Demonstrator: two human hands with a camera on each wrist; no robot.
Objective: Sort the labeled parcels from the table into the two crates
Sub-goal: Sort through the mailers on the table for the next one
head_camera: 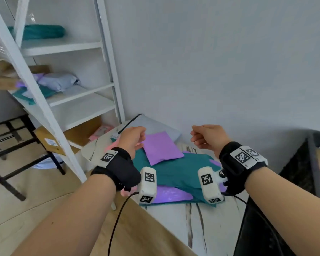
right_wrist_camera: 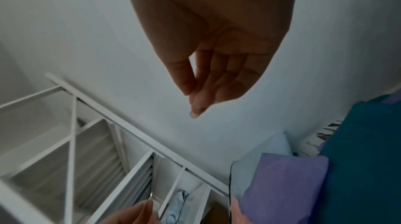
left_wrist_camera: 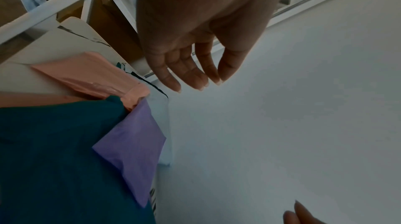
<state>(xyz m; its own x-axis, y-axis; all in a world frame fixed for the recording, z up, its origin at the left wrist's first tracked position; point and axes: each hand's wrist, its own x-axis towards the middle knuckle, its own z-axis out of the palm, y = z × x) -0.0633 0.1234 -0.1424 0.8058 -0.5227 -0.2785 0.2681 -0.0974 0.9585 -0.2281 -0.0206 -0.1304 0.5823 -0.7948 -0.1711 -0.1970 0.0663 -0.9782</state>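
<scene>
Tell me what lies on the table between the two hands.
In the head view, between the left hand and right hand, a purple parcel rests on a teal parcel. Neither hand holds anything.

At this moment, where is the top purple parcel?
In the head view the purple parcel lies on the table between both raised hands, overlapping the teal parcel, with the pale blue parcel behind it by the wall.

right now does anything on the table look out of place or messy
Yes. The parcels lie in a loose heap: the purple parcel sits askew on the teal parcel, and the pink parcel overhangs the table edge. Nothing looks torn.
</scene>
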